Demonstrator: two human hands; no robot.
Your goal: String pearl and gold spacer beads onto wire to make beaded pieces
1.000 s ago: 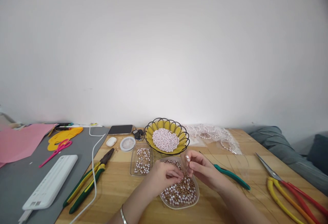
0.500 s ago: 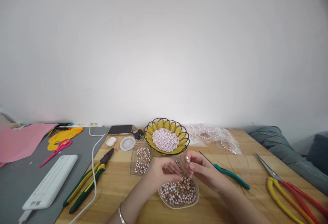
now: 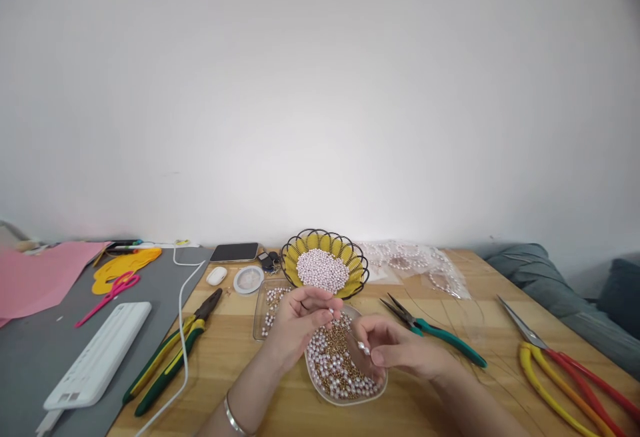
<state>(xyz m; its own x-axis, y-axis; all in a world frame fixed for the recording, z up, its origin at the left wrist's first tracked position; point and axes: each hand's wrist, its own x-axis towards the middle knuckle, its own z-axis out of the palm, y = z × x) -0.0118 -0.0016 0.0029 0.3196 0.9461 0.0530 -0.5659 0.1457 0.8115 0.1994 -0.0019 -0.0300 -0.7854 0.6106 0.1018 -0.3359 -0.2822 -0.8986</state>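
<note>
1. Wall [image 3: 320, 90]: pale, filled the view behind the tabletop.
2. Tabletop [image 3: 227, 357]: wooden; a grey mat [image 3: 25, 363] covered its left end.
3. Scissors [image 3: 545, 357]: large, red and yellow handles, lay at far right, well apart from the hands.
4. Basket [image 3: 300, 253]: yellow with black looped rim, held pale beads [image 3: 323, 270]; stood just beyond the tub.
5. Tub [image 3: 345, 402]: held mixed pale and gold beads [image 3: 327, 367]; sat under and between the hands.
6. Left hand [image 3: 296, 327]: at the tub's left side; grip narrow, thumb and fingertips pinched on a single bead [image 3: 331, 312].
7. Right hand [image 3: 395, 349]: at the tub's right side; grip narrow, holding a bead row [image 3: 364, 348].
8. Pliers [image 3: 450, 340]: green-handled, lay beyond the right hand, jaws slightly apart.
9. Tray [image 3: 258, 320]: clear, beside the tub, partly hidden by the left hand.
10. Bead row: short, pearly, held above the tub's right part.
11. Single bead: pale, above the tub's far left part.
</note>
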